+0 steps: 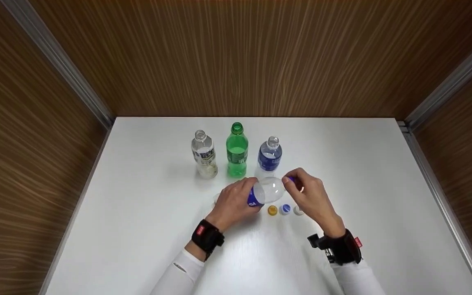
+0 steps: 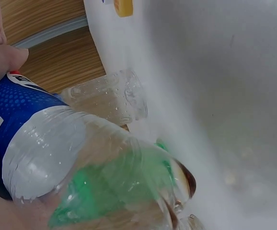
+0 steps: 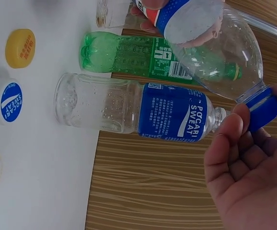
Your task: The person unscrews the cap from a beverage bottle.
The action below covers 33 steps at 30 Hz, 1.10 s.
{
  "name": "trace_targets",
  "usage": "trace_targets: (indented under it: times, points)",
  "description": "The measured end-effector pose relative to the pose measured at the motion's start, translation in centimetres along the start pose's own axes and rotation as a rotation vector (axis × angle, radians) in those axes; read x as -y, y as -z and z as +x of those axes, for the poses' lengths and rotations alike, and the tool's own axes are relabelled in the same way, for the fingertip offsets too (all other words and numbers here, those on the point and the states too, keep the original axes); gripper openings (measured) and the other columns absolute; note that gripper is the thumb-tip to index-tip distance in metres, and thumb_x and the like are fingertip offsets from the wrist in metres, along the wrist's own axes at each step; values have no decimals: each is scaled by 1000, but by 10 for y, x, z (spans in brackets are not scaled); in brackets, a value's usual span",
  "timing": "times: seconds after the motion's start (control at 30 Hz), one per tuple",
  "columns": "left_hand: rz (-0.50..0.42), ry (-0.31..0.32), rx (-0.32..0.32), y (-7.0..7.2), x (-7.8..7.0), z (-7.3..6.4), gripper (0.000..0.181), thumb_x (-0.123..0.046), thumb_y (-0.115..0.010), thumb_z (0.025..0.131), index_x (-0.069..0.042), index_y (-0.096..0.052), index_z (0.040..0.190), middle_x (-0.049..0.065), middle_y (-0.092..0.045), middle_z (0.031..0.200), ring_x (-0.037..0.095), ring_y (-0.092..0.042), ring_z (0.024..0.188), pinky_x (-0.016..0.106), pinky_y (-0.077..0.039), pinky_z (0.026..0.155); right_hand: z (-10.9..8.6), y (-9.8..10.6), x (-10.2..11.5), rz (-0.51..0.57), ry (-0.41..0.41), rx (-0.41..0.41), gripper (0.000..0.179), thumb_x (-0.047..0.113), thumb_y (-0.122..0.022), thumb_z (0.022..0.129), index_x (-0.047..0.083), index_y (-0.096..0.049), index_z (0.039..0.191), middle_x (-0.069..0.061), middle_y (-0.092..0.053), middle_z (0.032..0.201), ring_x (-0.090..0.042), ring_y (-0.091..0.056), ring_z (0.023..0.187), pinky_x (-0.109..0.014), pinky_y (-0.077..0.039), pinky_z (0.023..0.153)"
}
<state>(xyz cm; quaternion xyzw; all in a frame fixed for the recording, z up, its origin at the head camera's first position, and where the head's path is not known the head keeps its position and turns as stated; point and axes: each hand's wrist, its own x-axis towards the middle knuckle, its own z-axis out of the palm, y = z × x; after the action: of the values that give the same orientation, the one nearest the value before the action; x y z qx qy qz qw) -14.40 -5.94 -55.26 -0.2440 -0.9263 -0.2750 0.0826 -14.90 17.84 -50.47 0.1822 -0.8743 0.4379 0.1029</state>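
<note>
My left hand [image 1: 232, 200] grips a clear plastic bottle [image 1: 272, 189] round its blue label, tilted with its neck toward the right. At that neck my right hand [image 1: 313, 197] pinches a blue cap [image 3: 264, 110] between thumb and fingers. The right wrist view shows the cap on the bottle's mouth. Behind the hands stand three uncapped bottles: a clear one with a printed label [image 1: 204, 153], a green one [image 1: 237, 148] and a blue-labelled Pocari Sweat bottle [image 1: 269, 156].
In front of the held bottle lie a yellow cap [image 1: 272, 210], a blue-and-white cap [image 1: 285, 209] and a white cap [image 1: 298, 210], the last partly behind my right hand. Wood-grain panels [image 1: 236, 61] wall the white table [image 1: 137, 205] at the back and sides.
</note>
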Motion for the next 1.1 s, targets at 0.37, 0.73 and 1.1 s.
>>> trace_targets:
  times: [0.37, 0.73, 1.1]
  points:
    - [-115, 54, 44, -1, -1, -2, 64, -35, -87, 81, -9, -58, 132, 6, -69, 118, 20, -68, 104, 38, -58, 88, 0, 3, -1, 25, 118, 10, 11, 11, -69, 98, 4, -68, 107, 3, -67, 89, -9, -58, 74, -27, -49, 62]
    - [-235, 76, 109, 2, 1, -5, 63, -34, -87, 82, -11, -57, 133, 3, -69, 119, 17, -67, 105, 38, -58, 89, -3, 5, -5, 18, 247, 46, 15, 6, -72, 96, 4, -68, 110, 2, -68, 98, -9, -61, 85, -20, -51, 70]
    - [24, -25, -13, -4, 5, -3, 60, -33, -87, 81, -7, -59, 127, 9, -71, 114, 23, -70, 100, 39, -59, 87, -3, 2, -4, -69, -44, 87, 33, 28, -58, 106, 3, -63, 127, 5, -64, 83, -11, -57, 69, -32, -46, 63]
